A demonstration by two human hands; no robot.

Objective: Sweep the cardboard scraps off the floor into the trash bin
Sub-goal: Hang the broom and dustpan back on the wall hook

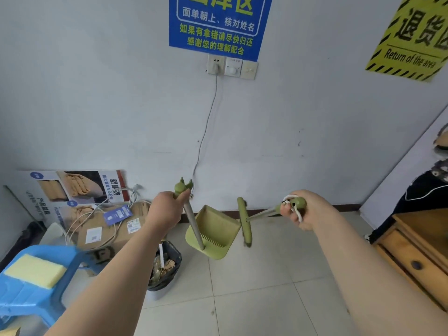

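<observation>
Your left hand (167, 210) grips green dustpan (215, 230) pole; your right hand (306, 210) grips green broom (244, 221) handle end. Trash bin (179, 257) beneath left forearm holds cardboard scraps (167, 265). Dustpan, broom head side by side beyond bin.

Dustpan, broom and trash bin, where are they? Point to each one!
dustpan (218, 226): head view, on the pan's inside wall.
broom (242, 209): head view, on its green head bar.
trash bin (176, 256): head view, on its black rim.
</observation>
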